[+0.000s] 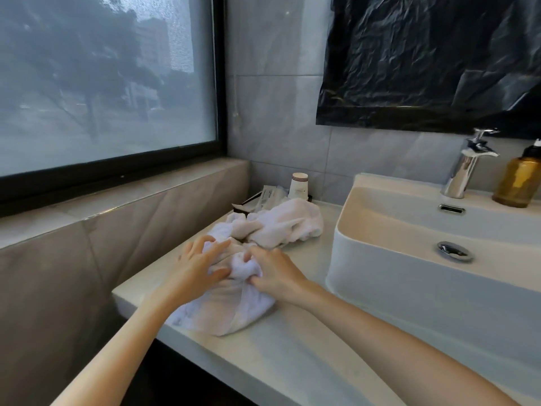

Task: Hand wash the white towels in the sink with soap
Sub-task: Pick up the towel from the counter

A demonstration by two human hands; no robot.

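A pale stone table [292, 361] left of the sink [380, 288] carries both white towels: the far towel [281, 224] is bunched beside the sink, and the near towel [234, 306] lies further left. The left hand [199, 262] rests on the near towel, fingers spread, while the right hand [275, 273] has its fingers pinching a fold. A soap bottle [518, 180] stands on the sink's back ledge.

White towels [231, 312], white sink [409, 288], amber bottle [518, 183], black sheet [424, 54].

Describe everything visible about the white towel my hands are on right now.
The near white towel looks like terry cloth, crumpled in a heap on the pale stone counter, left of the sink and not in it. The left hand rests on it with spread fingers; the right hand pinches a bunched fold. Wetness unclear.
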